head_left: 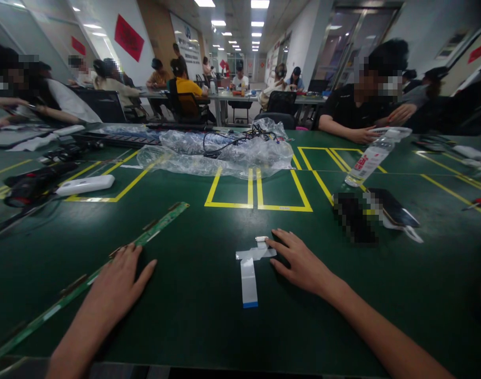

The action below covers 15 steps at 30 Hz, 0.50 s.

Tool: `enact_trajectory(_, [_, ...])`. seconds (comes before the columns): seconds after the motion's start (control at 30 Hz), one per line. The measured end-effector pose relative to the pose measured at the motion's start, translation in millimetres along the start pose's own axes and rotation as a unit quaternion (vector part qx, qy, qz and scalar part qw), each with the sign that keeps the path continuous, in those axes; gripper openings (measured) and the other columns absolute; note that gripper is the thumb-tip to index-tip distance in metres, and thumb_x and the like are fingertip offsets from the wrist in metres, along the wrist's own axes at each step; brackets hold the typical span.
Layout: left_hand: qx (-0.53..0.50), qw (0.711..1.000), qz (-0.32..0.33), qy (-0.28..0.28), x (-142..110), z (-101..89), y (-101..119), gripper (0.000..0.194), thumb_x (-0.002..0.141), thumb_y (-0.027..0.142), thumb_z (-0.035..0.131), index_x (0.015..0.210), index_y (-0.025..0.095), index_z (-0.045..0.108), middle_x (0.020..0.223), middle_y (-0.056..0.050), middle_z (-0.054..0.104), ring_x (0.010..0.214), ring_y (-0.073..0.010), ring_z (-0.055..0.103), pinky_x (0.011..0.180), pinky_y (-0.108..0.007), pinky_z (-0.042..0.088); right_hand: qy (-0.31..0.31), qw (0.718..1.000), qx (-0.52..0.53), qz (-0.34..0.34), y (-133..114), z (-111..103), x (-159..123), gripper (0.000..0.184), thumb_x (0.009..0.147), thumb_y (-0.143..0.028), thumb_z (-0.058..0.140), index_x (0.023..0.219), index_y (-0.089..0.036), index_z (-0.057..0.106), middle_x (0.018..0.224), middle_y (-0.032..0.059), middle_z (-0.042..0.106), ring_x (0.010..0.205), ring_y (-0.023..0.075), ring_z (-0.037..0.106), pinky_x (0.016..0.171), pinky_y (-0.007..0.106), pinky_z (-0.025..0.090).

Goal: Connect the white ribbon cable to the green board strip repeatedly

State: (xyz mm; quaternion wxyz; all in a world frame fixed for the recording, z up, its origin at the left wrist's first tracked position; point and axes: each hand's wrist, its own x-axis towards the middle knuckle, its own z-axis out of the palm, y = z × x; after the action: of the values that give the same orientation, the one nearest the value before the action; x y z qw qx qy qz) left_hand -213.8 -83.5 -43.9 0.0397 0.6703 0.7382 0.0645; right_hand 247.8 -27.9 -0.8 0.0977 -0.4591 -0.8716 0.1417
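Note:
On the green table [185, 326], my left hand [119, 279] rests palm down across a long, narrow green circuit board [161, 229], thumb spread away from the fingers. The board runs diagonally from the lower left edge up towards the middle. My right hand [299, 260] lies low with its fingers spread, the fingertips at the right side of a white flat ribbon cable [248, 281]. This cable is bent into an angled shape, with a blue strip at its near end and a small connector at its far end. Whether the fingertips press on it, I cannot tell.
Crumpled clear plastic wrap [224, 152] with black cables lies at the back. A tilted plastic bottle [372, 158] and a phone [394, 207] are at right. A white handheld device [86, 184] lies at left. Yellow tape [228, 205] marks the table. Other people sit around.

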Motion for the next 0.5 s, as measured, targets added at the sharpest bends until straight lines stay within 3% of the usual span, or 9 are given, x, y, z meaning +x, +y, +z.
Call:
enact_trajectory(0.13, [0.003, 0.995, 0.098, -0.021, -2.4, -5.9, 68.6, 0.077, 0.096, 0.062, 0.033, 0.149, 0.007, 0.045, 0.158, -0.018, 0.038, 0.148, -0.0331, 0.034, 0.121, -0.053, 0.029, 0.002, 1.000, -0.003, -0.003, -0.9, -0.3, 0.2, 0.054, 0.096, -0.039, 0.057, 0.148, -0.026, 0.049, 0.159, 0.0117, 0.038, 0.147, 0.0327, 0.032, 0.120, 0.058, 0.026])
enact_trajectory(0.23, [-0.009, 0.979, 0.196, -0.061, 7.0, -17.0, 111.3, 0.071, 0.099, 0.059, 0.035, 0.151, 0.011, 0.043, 0.160, -0.015, 0.035, 0.148, -0.0314, 0.032, 0.120, -0.054, 0.030, 0.004, 1.000, -0.010, -0.004, -1.4, 0.6, 0.4, 0.054, 0.096, -0.039, 0.057, 0.147, -0.025, 0.050, 0.160, 0.0124, 0.038, 0.148, 0.0327, 0.031, 0.120, 0.058, 0.026])
enact_trajectory(0.37, [-0.017, 0.947, 0.294, -0.126, 27.4, -29.7, 160.4, 0.067, 0.101, 0.056, 0.035, 0.154, 0.014, 0.038, 0.162, -0.013, 0.029, 0.150, -0.0301, 0.029, 0.121, -0.052, 0.029, 0.014, 1.000, -0.018, -0.016, -2.1, 1.6, 0.7, 0.055, 0.094, -0.038, 0.059, 0.146, -0.023, 0.052, 0.159, 0.0150, 0.038, 0.148, 0.0335, 0.031, 0.119, 0.059, 0.025])
enact_trajectory(0.5, [-0.020, 0.927, 0.346, -0.145, 42.1, -29.6, 196.0, 0.067, 0.102, 0.054, 0.036, 0.155, 0.014, 0.036, 0.162, -0.014, 0.028, 0.151, -0.0298, 0.026, 0.122, -0.051, 0.027, 0.024, 0.999, -0.017, -0.025, -3.1, 1.5, 1.3, 0.055, 0.092, -0.037, 0.062, 0.144, -0.022, 0.054, 0.158, 0.0159, 0.039, 0.147, 0.0347, 0.031, 0.118, 0.060, 0.026])
